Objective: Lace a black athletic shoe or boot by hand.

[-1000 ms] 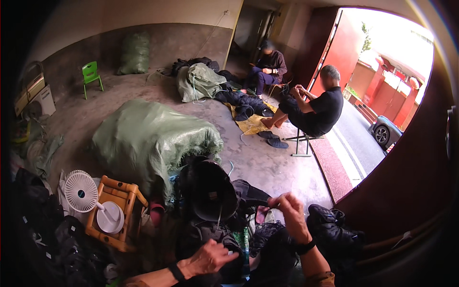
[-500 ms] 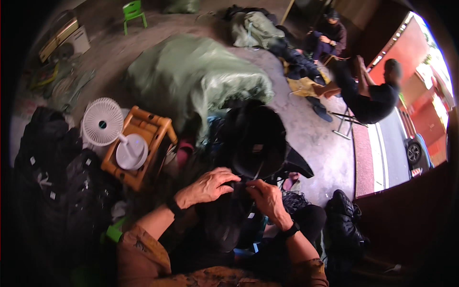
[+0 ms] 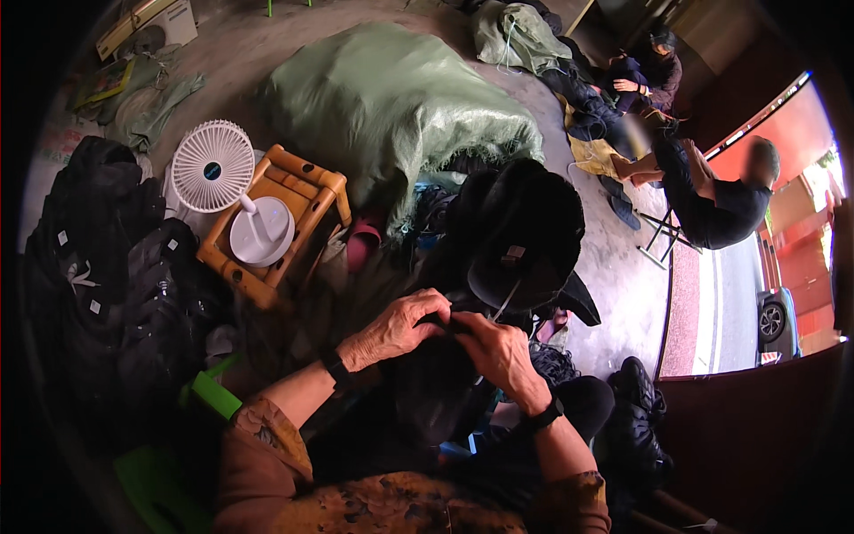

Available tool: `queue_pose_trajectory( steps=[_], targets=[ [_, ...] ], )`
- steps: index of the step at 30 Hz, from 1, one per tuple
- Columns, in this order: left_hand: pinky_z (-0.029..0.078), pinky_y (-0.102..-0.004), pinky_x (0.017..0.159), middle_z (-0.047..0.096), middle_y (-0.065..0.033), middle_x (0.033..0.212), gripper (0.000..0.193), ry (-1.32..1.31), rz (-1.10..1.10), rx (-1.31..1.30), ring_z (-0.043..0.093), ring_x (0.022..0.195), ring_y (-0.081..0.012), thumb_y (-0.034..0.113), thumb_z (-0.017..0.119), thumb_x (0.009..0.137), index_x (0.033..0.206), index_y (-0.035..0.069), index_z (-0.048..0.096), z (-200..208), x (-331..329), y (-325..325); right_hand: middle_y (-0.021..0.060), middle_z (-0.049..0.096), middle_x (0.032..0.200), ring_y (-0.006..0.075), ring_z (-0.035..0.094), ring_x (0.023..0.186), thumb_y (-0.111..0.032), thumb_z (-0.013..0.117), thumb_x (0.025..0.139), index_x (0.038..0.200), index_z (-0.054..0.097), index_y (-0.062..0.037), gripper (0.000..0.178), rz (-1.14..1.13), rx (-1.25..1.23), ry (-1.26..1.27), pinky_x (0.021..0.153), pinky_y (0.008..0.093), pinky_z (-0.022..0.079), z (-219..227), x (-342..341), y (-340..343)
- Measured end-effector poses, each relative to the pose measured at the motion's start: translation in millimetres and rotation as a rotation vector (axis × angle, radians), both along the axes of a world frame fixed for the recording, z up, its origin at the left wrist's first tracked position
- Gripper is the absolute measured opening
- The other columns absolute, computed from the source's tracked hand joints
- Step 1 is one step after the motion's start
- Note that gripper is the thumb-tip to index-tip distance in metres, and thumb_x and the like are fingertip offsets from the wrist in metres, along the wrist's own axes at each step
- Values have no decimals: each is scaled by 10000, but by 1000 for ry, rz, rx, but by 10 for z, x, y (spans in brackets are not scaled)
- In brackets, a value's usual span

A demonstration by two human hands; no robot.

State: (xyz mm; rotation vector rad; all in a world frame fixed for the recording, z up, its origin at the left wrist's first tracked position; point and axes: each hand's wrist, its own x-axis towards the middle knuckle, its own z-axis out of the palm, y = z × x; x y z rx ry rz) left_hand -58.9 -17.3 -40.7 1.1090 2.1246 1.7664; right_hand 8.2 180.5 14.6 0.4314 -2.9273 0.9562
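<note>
My left hand [image 3: 400, 329] and my right hand [image 3: 500, 358] meet above my lap, fingertips almost touching. Both pinch the upper edge of a black cloth item [image 3: 431, 400], which drapes down between my forearms; its rounded shape looks like a hat, but dark folds hide details. Just beyond my fingers sits a pile of black hats [image 3: 534, 222]. The front hat shows its hollow inside, a white label [image 3: 513, 255] and a pale cord [image 3: 507, 301] reaching toward my right hand.
A white fan [image 3: 213, 167] stands on a bamboo stool [image 3: 307, 187] at left, beside stacked black goods [image 3: 98, 267] with white tags. A big green sack [image 3: 382, 98] lies ahead. Two people [image 3: 725, 200] sit at far right near the street opening. A black bundle [image 3: 636, 414] is by my right knee.
The view has tilted, so the surroundings sit differently in the picture. My hands have drawn closer together, still pinching the black cloth.
</note>
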Motion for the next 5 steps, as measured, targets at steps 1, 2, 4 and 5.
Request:
queue_pose_trajectory(
  steps=[1, 2, 4, 5],
  targets=[
    [489, -373, 919, 620, -80, 1002, 243, -3, 5, 0, 612, 1067, -282, -38, 724, 750, 929, 46, 582, -22, 37, 0, 128, 700, 880, 308, 687, 716, -139, 656, 860, 1064, 635, -88, 212, 75, 65, 80, 590, 390, 533, 2, -19, -11],
    [490, -373, 928, 621, -81, 1008, 252, 11, 29, 17, 609, 1084, -282, -46, 723, 748, 932, 53, 582, -36, 59, 3, 132, 698, 942, 304, 692, 740, -138, 656, 854, 1140, 622, -94, 291, 136, 137, 65, 586, 388, 536, -16, -43, 15],
    [489, -372, 946, 620, -83, 1028, 278, 35, 55, 44, 602, 1115, -284, -49, 724, 749, 956, 61, 574, -48, 97, 7, 127, 702, 961, 304, 693, 740, -133, 661, 842, 1157, 623, -102, 319, 182, 259, 25, 586, 388, 539, 12, -82, 15],
    [489, -369, 954, 619, -85, 1042, 296, 43, 60, 51, 598, 1129, -287, -45, 725, 752, 978, 62, 567, -55, 114, -7, 121, 706, 980, 303, 695, 740, -128, 666, 829, 1175, 624, -111, 348, 230, 376, -15, 587, 389, 543, 39, -124, -7]
  ],
)
